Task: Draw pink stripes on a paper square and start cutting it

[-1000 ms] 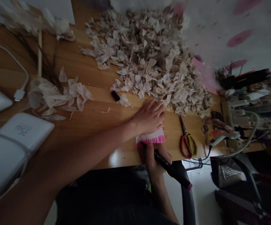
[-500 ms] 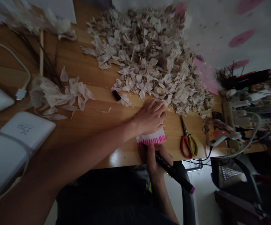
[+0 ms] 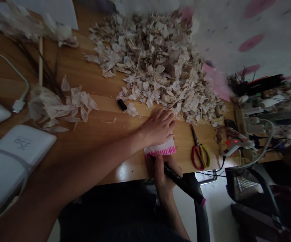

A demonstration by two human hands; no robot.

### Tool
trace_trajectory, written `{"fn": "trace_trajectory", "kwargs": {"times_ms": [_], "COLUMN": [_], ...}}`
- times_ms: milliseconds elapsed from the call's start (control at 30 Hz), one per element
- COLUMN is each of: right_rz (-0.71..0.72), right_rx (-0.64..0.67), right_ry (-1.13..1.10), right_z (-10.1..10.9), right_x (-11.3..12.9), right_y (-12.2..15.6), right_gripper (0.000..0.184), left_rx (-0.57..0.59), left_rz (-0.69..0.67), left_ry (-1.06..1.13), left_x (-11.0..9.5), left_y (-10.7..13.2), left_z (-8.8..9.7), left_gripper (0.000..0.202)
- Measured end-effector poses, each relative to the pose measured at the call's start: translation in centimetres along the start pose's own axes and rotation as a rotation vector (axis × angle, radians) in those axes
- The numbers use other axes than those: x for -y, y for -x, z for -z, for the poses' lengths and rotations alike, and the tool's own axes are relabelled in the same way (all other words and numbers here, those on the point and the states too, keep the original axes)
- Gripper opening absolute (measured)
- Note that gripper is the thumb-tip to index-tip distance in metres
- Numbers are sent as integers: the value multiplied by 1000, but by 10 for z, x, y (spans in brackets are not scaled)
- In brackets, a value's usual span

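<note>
My left hand (image 3: 159,127) lies flat, fingers stretched out, pressing down a small white paper piece (image 3: 163,149) on the wooden table (image 3: 102,129). The paper's near edge carries pink marker strokes. My right hand (image 3: 164,171) is closed round a black marker (image 3: 183,183) with a pink end cap. Its tip touches the paper's lower left corner. The marker's black cap (image 3: 122,104) lies to the upper left of my left hand.
A large heap of pale dried petals (image 3: 157,64) fills the table's far middle. A smaller bunch of petals (image 3: 59,107) lies left. Red-and-yellow scissors (image 3: 198,151) and a glue gun (image 3: 236,144) lie right. White boxes (image 3: 11,161) with cables sit at the left.
The view has shifted slightly. My right hand with the marker has barely moved along the paper's edge; my left hand stays pressed on the paper.
</note>
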State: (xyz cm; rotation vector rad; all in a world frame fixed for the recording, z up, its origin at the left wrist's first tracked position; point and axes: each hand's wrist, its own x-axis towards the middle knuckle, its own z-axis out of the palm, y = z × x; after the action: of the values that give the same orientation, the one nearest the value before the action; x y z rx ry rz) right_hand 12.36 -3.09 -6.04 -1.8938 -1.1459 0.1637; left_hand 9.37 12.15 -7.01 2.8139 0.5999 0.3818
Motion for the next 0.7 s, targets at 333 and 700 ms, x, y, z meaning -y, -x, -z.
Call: {"fn": "trace_trajectory", "kwargs": {"times_ms": [333,700], "right_rz": [21,20], "right_rx": [-37,17], "right_ry": [-3,63], "right_z": [1,-1], "right_x": [-11,-9], "right_y": [3,0], "right_gripper": [38,42], "left_rx": [20,-2], "left_rz": [13,20], "left_ry": [10,6], "left_x": [-1,-1], "left_y": [0,0], "left_z": [1,1], "left_gripper": [51,50]}}
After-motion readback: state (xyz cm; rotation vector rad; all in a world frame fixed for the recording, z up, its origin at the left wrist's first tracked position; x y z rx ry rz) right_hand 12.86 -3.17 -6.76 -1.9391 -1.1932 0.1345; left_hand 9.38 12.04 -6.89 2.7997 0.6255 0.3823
